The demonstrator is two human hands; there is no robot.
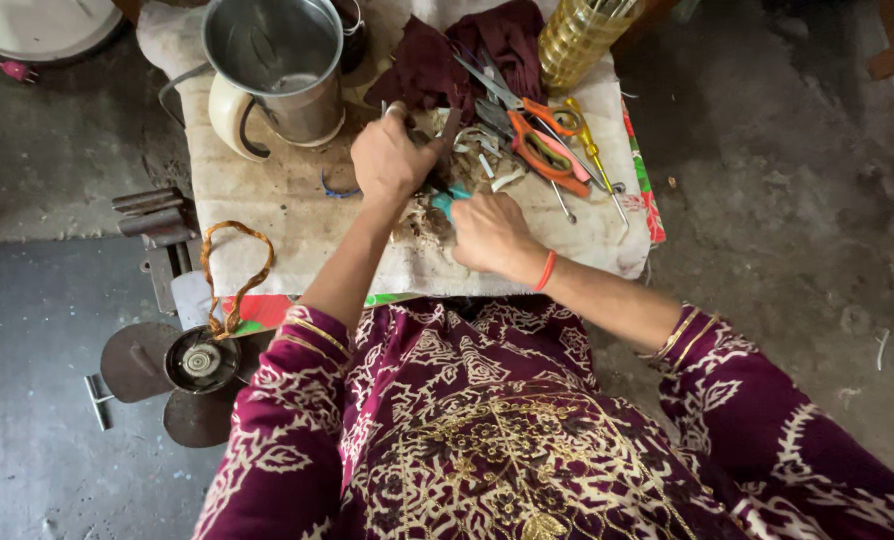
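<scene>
1. The left hand (392, 158) is closing around a dark tool (449, 132) near the middle of the cloth-covered table (287, 205).
2. The right hand (489, 232) is gripping a teal handle (448, 201) by the front edge.
3. Orange scissors (544, 150) are lying just right; a steel jug (279, 62) is standing at the back left corner.

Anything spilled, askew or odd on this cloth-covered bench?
Yes. Pale scraps lie strewn over the stained cloth between the left hand and the orange scissors. Tools lie in a loose heap. A fan-blade motor sits on the floor.
</scene>
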